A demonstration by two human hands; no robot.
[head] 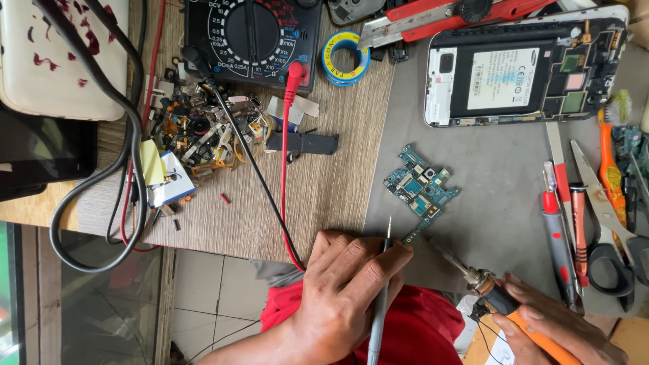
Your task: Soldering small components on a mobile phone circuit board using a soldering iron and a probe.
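Observation:
My left hand (348, 287) grips a thin grey metal probe (380, 304), its tip pointing up toward a small blue circuit board (420, 188) on the grey mat (500, 169). My right hand (564, 328) holds an orange-handled soldering iron (503, 304) whose metal tip (443, 251) points at the board's lower corner. Neither tip touches the board. An opened white phone (524, 66) with its back off and battery showing lies beyond the board.
A black multimeter (251, 37) with red and black leads, a solder roll (345, 57), a red utility knife (446, 12) and a pile of small parts (203, 132) sit on the wooden bench. Screwdrivers (561, 236), scissors (612, 230) and a brush lie at right.

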